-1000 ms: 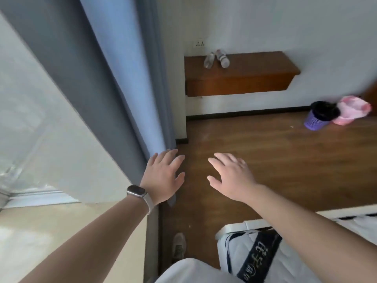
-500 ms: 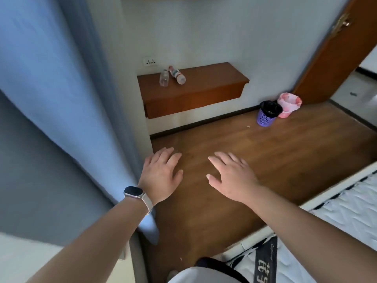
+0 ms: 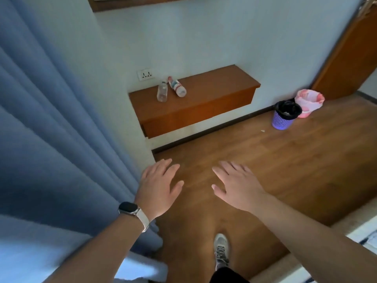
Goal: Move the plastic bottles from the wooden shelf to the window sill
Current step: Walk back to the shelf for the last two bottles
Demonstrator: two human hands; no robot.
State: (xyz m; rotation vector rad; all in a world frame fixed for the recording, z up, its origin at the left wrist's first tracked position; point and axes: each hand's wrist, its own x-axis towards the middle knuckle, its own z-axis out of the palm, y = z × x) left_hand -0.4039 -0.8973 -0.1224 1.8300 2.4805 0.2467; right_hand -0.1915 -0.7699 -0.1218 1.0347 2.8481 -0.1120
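Left grip (image 3: 158, 186): bare hand, palm down, fingers straight & slightly spread, holding nothing; held in the air over the floor, just beside the curtain edge. Smartwatch (image 3: 128, 208) w/ pale strap on that wrist.
Right grip (image 3: 237, 186): bare hand, palm down, fingers straight & apart, nothing in it; level w/ the left one, a gap of floor between them.
Plastic bottles, 2 pcs, both on the wooden shelf (image 3: 214, 92), left end, near the wall, well apart from both hands:
- clear bottle (image 3: 162, 91): no label seen; standing or lying, can't tell.
- labelled bottle (image 3: 177, 86): lying on its side, red cap toward the wall, base toward the room; just right of the clear one, necks close.

Wall socket (image 3: 145, 74): white, above the shelf's left end.
Blue curtain (image 3: 51, 119): hangs at left.
Wood floor (image 3: 265, 160).
Purple bin (image 3: 284, 117): black liner, by the skirting right of the shelf.
Pink-bagged bin (image 3: 309, 102): touching it, behind.
Wooden door (image 3: 350, 58): far right.
Grey shoe (image 3: 221, 250): on the floor, below the hands.
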